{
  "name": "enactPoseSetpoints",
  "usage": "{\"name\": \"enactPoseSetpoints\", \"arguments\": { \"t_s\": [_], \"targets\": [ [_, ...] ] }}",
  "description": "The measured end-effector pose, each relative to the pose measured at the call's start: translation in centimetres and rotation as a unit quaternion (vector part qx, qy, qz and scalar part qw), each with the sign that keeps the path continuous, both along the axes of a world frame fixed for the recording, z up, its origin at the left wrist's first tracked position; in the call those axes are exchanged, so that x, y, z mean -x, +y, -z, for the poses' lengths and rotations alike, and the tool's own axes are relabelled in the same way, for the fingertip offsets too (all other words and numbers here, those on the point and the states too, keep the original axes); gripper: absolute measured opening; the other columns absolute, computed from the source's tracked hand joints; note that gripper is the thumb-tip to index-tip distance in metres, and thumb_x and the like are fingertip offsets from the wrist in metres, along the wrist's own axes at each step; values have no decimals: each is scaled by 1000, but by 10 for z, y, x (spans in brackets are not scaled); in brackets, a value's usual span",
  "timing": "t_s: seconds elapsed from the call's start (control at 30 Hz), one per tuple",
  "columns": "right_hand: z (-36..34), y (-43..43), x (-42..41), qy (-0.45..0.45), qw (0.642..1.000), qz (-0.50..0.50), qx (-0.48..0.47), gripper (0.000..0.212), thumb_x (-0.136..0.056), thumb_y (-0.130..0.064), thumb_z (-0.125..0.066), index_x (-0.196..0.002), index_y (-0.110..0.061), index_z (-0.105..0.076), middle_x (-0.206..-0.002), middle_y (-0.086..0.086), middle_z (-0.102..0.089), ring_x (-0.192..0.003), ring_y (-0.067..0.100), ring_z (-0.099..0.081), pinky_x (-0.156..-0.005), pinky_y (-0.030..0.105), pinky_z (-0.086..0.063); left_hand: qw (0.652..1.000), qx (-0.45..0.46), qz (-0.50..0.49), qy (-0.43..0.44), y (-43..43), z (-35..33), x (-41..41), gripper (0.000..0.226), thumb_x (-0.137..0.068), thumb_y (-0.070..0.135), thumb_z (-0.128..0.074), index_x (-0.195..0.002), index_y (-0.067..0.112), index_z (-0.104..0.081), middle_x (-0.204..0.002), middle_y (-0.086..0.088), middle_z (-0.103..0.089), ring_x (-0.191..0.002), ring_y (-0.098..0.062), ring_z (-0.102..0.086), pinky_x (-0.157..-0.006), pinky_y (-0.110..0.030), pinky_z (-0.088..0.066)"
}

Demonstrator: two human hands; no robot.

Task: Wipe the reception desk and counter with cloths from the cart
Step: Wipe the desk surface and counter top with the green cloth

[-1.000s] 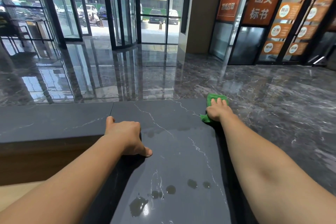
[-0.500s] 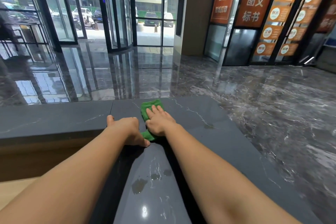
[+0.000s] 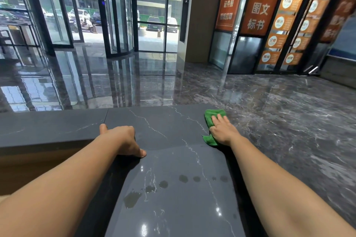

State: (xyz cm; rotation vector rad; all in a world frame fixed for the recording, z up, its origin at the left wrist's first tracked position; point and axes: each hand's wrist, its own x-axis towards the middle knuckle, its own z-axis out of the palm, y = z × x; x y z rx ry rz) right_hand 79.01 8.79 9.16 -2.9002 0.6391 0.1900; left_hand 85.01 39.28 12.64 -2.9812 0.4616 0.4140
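Green cloth (image 3: 210,119) beneath right fingers (image 3: 219,119)

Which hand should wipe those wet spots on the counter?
Probably the right hand: it presses the green cloth on the counter, beyond the wet spots; the left hand has no cloth.

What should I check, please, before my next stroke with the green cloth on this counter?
1. Green cloth flat under right hand: ok.
2. Cloth fully on the counter: cannot tell, it lies at the far right corner.
3. Left hand resting on the counter, apart from the cloth: ok.
4. Wet spots on the near stretch wiped: not ok.
5. Cloth's underside clean: cannot tell.
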Motion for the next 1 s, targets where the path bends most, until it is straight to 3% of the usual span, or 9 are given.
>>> {"name": "enactPoseSetpoints", "arguments": {
  "t_s": [0.1,0.23,0.4,0.6,0.73,1.0],
  "targets": [
    [-4,18,5,-8,999,35,-18,62,-100,-24,-25,-156,-17,1,-163,5,12,-150,27,11,-121,46,-1,1000,0,3,-1,1,0,0,74,-74,76,-57,-126,25,-46,-126,6,-58,-126,-25,-48,-109,-49,-12],
    [-6,54,8,-2,999,34,-32,63,-100,-25,-24,-156,-18,2,-163,5,14,-149,28,12,-121,45,1,1000,-6,9,-5,0,1,-3,68,-73,76,-58,-119,26,-51,-121,7,-59,-123,-23,-49,-109,-48,-14],
    [-8,118,8,-3,999,-21,-41,63,-100,-24,-25,-156,-17,2,-162,6,14,-149,28,14,-121,44,2,1000,-8,12,-17,-1,0,-1,63,-75,74,-58,-117,28,-51,-124,7,-57,-126,-24,-48,-110,-50,-14],
    [-3,180,18,1,992,-119,-49,64,-101,-28,-29,-157,-19,1,-163,4,14,-149,25,14,-122,42,3,999,23,10,-45,2,2,10,82,-74,73,-60,-136,25,-38,-137,4,-52,-131,-24,-44,-108,-53,-15],
    [-3,161,31,-15,988,-140,-60,63,-99,-28,-31,-157,-25,-4,-164,-2,8,-150,17,9,-121,38,1,990,37,63,-121,4,1,28,86,-80,68,-57,-146,23,-24,-138,3,-53,-130,-25,-47,-112,-57,-10],
    [1,46,59,-15,1000,10,-17,56,-100,-27,-30,-154,-15,-19,-164,7,2,-150,28,4,-121,46,-7,991,81,78,-76,18,-3,51,85,-87,64,-52,-153,30,-12,-141,5,-52,-137,-23,-40,-113,-54,-7]
  ]
}}
